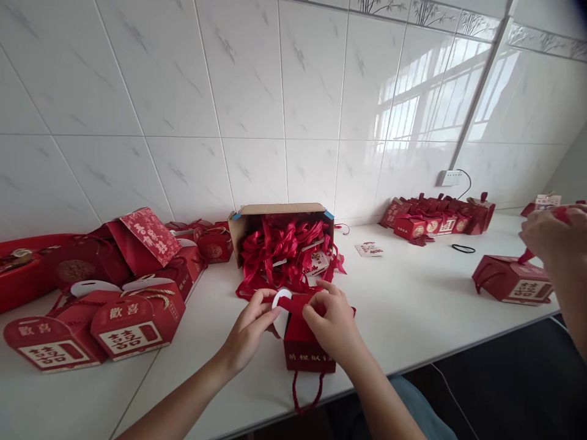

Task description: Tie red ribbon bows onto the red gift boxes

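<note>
A red gift box [309,357] with gold lettering and a dark red cord handle [307,403] rests near the front edge of the white table. My left hand [247,330], at its left side, pinches the box's raised flap, whose white inner face [281,321] shows. A red ribbon [288,304] lies across that flap at the top. My right hand [332,321] is over the box's right half, thumb and fingers pinched together; what they hold is hidden. Just behind stands an open cardboard box [282,209] full of red ribbons [284,244] and printed cards.
Several finished-looking red gift boxes [137,324] are grouped at left beside a red basin [27,287]. More small boxes [440,220] line the wall at right. A card [369,249] and black band [463,249] lie nearby. Another person's hands [545,235] work above a red box [513,281].
</note>
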`<state>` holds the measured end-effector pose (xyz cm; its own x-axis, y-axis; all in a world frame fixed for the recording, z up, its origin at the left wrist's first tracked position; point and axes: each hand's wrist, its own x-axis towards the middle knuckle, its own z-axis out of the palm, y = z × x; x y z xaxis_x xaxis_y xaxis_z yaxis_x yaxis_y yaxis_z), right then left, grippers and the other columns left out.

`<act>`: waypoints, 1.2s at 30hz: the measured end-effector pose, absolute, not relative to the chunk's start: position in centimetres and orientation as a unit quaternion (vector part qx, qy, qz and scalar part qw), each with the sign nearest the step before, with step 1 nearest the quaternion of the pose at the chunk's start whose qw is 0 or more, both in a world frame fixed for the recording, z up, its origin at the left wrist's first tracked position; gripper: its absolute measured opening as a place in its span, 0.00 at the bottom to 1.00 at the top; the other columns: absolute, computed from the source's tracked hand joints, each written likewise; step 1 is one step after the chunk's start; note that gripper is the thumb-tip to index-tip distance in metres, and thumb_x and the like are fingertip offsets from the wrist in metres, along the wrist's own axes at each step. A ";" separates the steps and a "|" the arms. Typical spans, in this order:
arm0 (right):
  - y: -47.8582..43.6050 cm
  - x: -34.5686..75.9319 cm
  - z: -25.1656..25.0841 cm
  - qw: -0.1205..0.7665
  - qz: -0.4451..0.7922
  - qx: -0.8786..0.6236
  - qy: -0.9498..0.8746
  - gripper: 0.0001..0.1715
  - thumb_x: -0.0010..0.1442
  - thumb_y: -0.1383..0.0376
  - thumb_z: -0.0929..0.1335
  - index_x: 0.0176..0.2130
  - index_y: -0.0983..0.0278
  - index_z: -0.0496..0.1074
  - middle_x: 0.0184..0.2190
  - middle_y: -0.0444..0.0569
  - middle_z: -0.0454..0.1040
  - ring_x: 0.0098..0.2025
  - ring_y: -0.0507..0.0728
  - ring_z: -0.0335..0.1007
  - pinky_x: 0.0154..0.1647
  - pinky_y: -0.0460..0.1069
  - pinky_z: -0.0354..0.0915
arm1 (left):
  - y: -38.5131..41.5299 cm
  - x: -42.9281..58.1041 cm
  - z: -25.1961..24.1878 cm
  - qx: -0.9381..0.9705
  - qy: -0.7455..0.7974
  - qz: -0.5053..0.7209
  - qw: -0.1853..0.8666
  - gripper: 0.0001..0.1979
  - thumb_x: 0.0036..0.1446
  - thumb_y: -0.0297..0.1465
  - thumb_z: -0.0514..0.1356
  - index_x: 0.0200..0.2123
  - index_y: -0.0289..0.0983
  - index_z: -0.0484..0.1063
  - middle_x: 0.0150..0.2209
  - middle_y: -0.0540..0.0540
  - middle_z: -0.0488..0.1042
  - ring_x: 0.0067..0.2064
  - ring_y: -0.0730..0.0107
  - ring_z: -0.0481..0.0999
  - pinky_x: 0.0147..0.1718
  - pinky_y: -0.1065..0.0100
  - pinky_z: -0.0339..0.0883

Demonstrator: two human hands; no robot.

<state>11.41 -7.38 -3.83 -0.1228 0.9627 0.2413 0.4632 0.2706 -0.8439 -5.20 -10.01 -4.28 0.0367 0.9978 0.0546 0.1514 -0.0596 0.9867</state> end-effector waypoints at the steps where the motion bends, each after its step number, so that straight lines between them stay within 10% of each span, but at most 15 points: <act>1: -7.4 11.3 -3.9 0.408 0.294 -0.521 -0.690 0.10 0.50 0.68 0.64 0.19 0.62 0.65 0.51 0.55 0.68 0.61 0.66 0.53 0.54 0.60 0.54 | -10.0 -5.2 -4.2 0.563 0.514 0.466 0.451 0.14 0.56 0.40 0.55 0.42 0.39 0.63 0.33 0.48 0.74 0.34 0.67 0.72 0.33 0.67 0.67; 36: -7.7 11.8 -3.9 0.395 0.255 -0.510 -0.721 0.10 0.56 0.64 0.65 0.26 0.62 0.74 0.57 0.55 0.64 0.61 0.67 0.51 0.55 0.64 0.49 | -8.3 -4.5 -2.7 0.579 0.551 0.434 0.415 0.20 0.55 0.46 0.53 0.22 0.36 0.61 0.20 0.53 0.61 0.23 0.73 0.63 0.25 0.70 0.60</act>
<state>11.78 -7.75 -3.93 -0.1687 0.9359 0.3092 0.5333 0.3505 -0.7699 -4.48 -8.34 -2.72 0.0157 0.9989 0.0452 0.2780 -0.0478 0.9594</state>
